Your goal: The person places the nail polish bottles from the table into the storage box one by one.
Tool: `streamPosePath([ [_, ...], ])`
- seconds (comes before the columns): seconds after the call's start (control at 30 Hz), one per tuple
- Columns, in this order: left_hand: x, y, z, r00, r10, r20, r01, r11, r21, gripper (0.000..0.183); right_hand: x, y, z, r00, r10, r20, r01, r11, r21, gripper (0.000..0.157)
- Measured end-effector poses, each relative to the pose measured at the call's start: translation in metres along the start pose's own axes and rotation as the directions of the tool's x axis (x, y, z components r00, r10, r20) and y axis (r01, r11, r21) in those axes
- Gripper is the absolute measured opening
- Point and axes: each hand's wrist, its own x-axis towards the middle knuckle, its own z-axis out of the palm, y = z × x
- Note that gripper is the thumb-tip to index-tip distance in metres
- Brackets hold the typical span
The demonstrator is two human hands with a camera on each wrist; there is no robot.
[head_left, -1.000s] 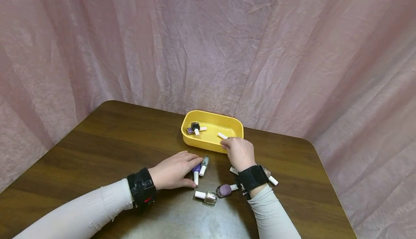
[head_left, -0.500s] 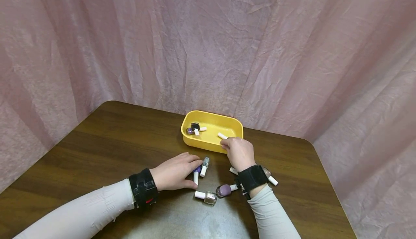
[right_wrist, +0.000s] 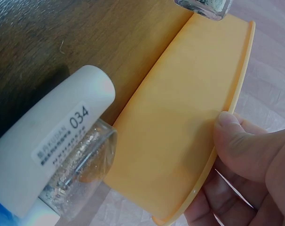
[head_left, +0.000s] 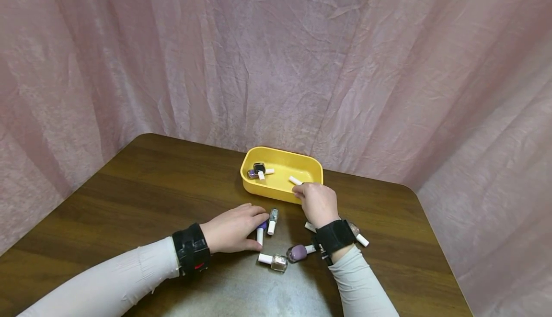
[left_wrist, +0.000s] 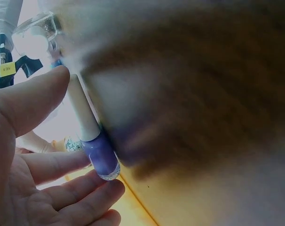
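Pink crushed-velvet curtain [head_left: 276, 58] behind a dark wood-grain table [head_left: 181, 178]

The curtain hangs in loose vertical folds beyond the left hand [head_left: 235, 228] and right hand [head_left: 319, 205], wrapping round to either side. The table's brown top, streaked darker, spreads under and around both, its far corners rounded. A pale glare [head_left: 241, 286] whitens the surface nearer the viewer than the two.

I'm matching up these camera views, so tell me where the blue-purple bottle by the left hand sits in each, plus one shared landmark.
Head: below centre, the blue-purple bottle partly hidden by the left hand.
Left wrist: left of centre, cap toward the top.
Right wrist: I cannot make it out.
Shared landmark: the yellow tray, washed out near the bottom in left wrist, large in right wrist.
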Motion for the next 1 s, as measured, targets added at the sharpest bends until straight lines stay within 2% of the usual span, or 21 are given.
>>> streamPosePath([
  [0.27,0.0015,0.0015,-0.0013,1.0,-0.002,0.01,0.002,1.0,-0.004,0.073,-0.0001,-0.0011,-0.0009,1.0,0.006,0.0,-0.006,1.0,0.001,0.013],
  [0.63,0.0038,0.001,-0.0027,0.999,-0.038,0.033,0.039,0.998,-0.041,0.073,-0.0004,-0.0009,0.0004,1.0,0.006,-0.007,-0.006,1.0,0.004,0.013],
  [1.0,0.003,-0.0017,-0.0035,1.0,-0.024,-0.001,0.024,0.999,-0.023,0.074,0.0,-0.0014,0.0002,1.0,0.009,-0.001,-0.009,1.0,0.009,0.012],
])
